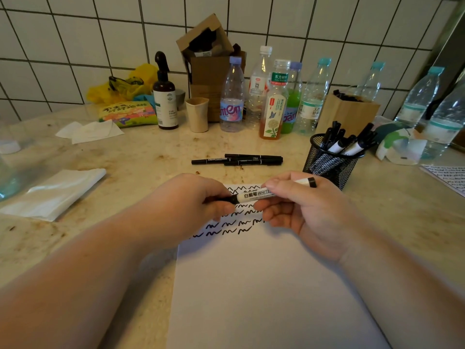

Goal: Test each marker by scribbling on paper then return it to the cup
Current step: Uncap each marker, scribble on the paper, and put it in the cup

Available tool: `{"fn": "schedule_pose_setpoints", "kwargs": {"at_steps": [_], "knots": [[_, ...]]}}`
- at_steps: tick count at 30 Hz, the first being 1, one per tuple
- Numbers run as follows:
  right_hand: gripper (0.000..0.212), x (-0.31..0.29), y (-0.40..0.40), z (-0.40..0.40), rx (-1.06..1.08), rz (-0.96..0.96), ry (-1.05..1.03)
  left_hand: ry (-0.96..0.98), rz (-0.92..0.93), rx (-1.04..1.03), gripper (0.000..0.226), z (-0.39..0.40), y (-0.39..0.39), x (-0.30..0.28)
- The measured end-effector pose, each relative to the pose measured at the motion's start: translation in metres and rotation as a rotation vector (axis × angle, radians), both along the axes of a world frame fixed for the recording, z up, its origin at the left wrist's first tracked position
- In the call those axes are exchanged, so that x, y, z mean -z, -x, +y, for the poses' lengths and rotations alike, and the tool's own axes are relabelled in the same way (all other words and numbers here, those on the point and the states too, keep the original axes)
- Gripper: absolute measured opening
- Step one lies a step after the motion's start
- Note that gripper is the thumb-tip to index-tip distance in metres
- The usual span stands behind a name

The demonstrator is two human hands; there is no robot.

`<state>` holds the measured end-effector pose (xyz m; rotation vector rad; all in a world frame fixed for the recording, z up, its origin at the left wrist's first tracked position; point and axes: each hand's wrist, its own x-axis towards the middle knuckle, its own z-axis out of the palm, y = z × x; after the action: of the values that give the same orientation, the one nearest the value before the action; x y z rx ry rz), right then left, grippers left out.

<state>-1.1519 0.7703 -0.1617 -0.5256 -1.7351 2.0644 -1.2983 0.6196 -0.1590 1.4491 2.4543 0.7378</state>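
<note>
**Open paper in front, clutter at the back**

The lower part of the white paper sheet (264,285) lies bare, open to reach. Three black thin pens (236,159) lie loose between the sheet and the row of clear plastic bottles (274,96). The black wire-mesh cup (332,162), crowded with markers, stands just right of the sheet's top corner.
</note>
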Motion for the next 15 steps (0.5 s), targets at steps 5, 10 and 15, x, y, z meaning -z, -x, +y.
{"fn": "schedule_pose_setpoints", "kwargs": {"at_steps": [5,10,15], "knots": [[0.027,-0.0015,-0.0027,0.0007,-0.069,0.026,-0.010,-0.006,0.005,0.032,0.013,-0.0030,0.0021,0.0009],[0.015,0.0010,-0.0052,0.0029,-0.125,0.046,-0.085,0.014,-0.088,0.089,0.023,-0.0060,0.0009,-0.0017],[0.020,0.0004,-0.0040,0.0041,-0.017,0.037,-0.245,-0.047,-0.091,0.065,0.015,0.0016,-0.0029,0.0017]]}}
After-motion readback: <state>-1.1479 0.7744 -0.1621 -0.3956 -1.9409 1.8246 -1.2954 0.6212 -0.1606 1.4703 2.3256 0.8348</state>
